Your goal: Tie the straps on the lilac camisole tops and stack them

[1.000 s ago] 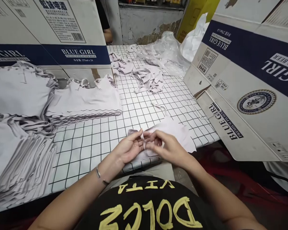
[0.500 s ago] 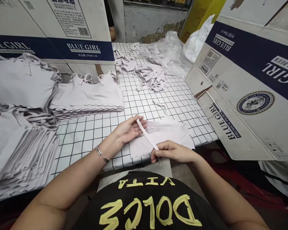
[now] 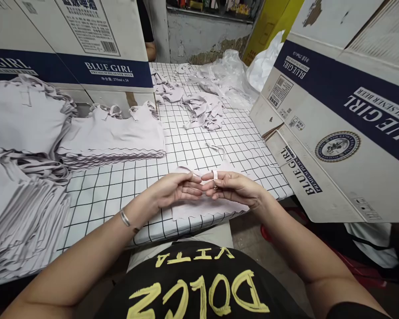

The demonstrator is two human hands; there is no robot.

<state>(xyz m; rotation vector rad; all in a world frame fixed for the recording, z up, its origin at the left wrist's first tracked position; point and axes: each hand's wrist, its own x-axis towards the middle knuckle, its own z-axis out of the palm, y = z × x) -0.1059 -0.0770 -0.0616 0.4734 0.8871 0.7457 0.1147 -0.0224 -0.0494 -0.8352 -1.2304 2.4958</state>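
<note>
The gridded table (image 3: 113,190) is flanked by 2 cartons (image 3: 339,88). At its near edge, a pale garment (image 3: 208,208) is laid. Above that edge, the left hand (image 3: 176,189) is held, its grip unclear; by the right hand (image 3: 237,188), a white strap (image 3: 214,175) is pinched.

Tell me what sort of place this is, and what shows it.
Probably a small clothing workshop or packing room: neat stacks of pale strappy tops lie on a checked tablecloth, a crumpled heap of similar cloth sits farther back, and a big cardboard box stands behind the stacks.
</note>
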